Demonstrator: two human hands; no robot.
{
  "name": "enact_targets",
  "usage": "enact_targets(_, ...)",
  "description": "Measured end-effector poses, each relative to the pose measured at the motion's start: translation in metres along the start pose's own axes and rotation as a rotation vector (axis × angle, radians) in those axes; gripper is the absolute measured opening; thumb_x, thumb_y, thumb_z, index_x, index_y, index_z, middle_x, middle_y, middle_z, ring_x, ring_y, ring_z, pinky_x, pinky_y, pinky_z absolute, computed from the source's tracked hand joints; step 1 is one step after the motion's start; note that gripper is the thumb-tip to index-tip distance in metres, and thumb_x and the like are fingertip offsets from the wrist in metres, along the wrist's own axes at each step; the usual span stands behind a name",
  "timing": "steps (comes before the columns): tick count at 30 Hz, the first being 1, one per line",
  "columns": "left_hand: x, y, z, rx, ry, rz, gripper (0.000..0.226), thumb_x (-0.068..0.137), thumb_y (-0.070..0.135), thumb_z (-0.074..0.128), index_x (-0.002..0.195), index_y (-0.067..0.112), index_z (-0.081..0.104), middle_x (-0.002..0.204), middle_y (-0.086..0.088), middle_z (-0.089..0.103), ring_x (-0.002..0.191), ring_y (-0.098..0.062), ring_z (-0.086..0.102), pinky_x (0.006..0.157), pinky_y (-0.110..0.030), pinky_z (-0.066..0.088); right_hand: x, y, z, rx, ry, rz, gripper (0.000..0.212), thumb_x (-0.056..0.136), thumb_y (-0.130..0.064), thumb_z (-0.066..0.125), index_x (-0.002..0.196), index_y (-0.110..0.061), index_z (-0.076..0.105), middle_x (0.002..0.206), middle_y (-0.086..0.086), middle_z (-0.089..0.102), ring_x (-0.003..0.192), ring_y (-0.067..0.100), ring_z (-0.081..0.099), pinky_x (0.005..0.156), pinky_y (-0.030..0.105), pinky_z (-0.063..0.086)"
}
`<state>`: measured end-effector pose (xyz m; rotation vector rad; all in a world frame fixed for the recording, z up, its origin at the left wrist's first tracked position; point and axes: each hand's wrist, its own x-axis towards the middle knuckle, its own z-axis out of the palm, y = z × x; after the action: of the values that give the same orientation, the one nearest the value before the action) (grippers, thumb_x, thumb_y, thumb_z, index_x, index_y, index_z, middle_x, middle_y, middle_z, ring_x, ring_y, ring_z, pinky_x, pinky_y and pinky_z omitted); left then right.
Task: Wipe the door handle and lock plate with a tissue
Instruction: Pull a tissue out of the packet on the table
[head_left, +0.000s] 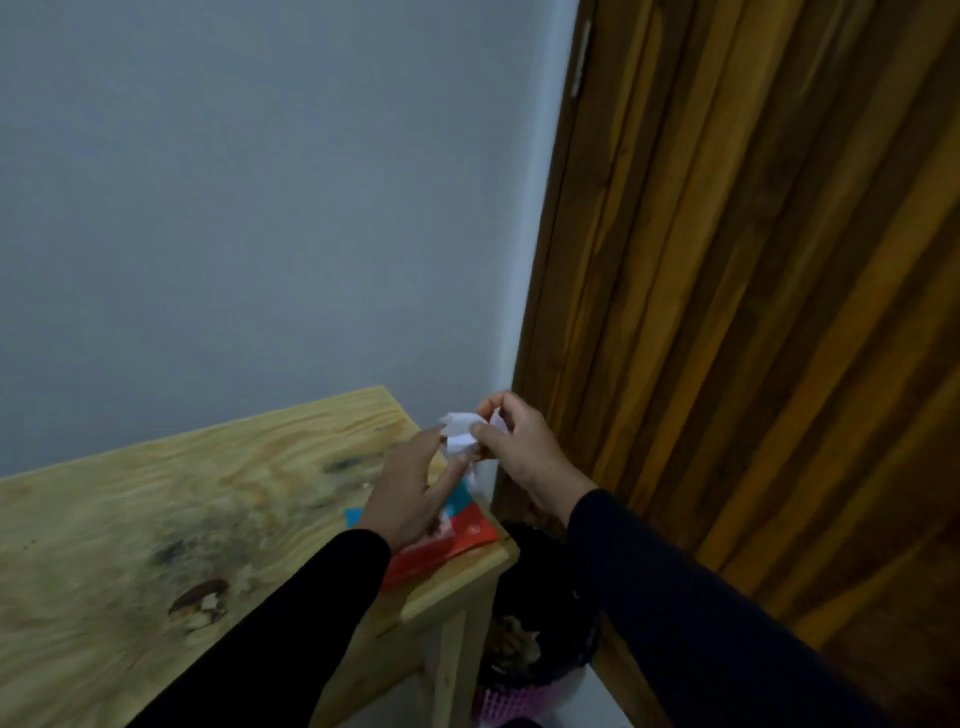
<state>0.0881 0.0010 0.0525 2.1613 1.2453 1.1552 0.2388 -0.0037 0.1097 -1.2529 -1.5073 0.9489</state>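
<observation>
Tissue — white and crumpled — sits between both hands above the far corner of a pale wooden table. The right hand pinches it with curled fingers and thumb; the left hand reaches up with fingers nearly straight, its fingertips touching the tissue's lower edge. Under the left hand a red and blue packet lies on the table's corner. A wooden door stands to the right, and a dark bin sits beside the table leg — handle and lock plate out of view.
</observation>
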Motion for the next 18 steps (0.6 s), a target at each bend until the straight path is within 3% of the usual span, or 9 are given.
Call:
enact_targets(2,0.013,0.021,0.010,-0.043,0.036,0.048,0.042,0.086,0.045,0.049,0.111,0.014,0.063,0.107,0.004,0.065,0.095,-0.006,0.057,0.080,-0.019,0.041,-0.008,-0.011,-0.020,0.064,0.051,0.006,0.014,0.090,-0.001,0.053,0.083,-0.013,0.050,0.084,0.012,0.052,0.060,0.012,0.058,0.057,0.022,0.052)
enact_targets(4,0.025,0.043,0.020,-0.069,0.055,0.072,0.024,0.085,0.031,0.057,0.099,0.015,0.066,0.082,0.007,0.066,0.074,0.000,0.059,0.066,-0.018,0.042,-0.020,-0.021,-0.045,0.076,0.125,0.025,0.008,0.092,-0.001,0.051,0.089,-0.008,0.051,0.083,0.012,0.055,0.060,0.012,0.058,0.055,0.019,0.053)
enact_targets(7,0.034,0.077,0.037,-0.103,0.019,0.104,0.006,0.088,0.018,0.062,0.083,0.020,0.065,0.060,0.017,0.056,0.060,0.008,0.054,0.055,-0.010,0.034,-0.039,-0.030,-0.084,0.044,0.255,0.050,0.004,0.093,-0.005,0.051,0.092,-0.009,0.052,0.084,0.008,0.060,0.062,0.012,0.060,0.058,0.019,0.054)
enact_targets(10,0.041,0.113,0.053,-0.189,-0.049,0.141,0.010,0.090,0.021,0.060,0.082,0.025,0.062,0.066,0.016,0.060,0.063,0.006,0.057,0.056,-0.007,0.038,-0.059,-0.036,-0.120,0.002,0.378,0.080,0.002,0.094,-0.010,0.051,0.094,-0.011,0.053,0.099,0.010,0.060,0.065,0.013,0.064,0.056,0.020,0.054)
enact_targets(14,0.050,0.163,0.083,-0.283,-0.165,0.150,0.011,0.093,0.025,0.055,0.087,0.020,0.062,0.075,0.010,0.063,0.068,0.006,0.057,0.056,-0.007,0.041,-0.090,-0.044,-0.168,-0.061,0.551,0.104,0.004,0.095,-0.017,0.049,0.092,-0.018,0.051,0.097,0.005,0.060,0.066,0.015,0.063,0.052,0.021,0.052)
enact_targets(18,0.057,0.206,0.114,-0.368,-0.227,0.116,0.017,0.096,0.029,0.049,0.093,0.017,0.060,0.088,0.000,0.064,0.079,-0.011,0.060,0.066,-0.028,0.049,-0.117,-0.047,-0.212,-0.167,0.705,0.072,0.003,0.095,-0.016,0.048,0.093,-0.016,0.051,0.080,0.000,0.057,0.062,0.010,0.053,0.050,0.020,0.041)
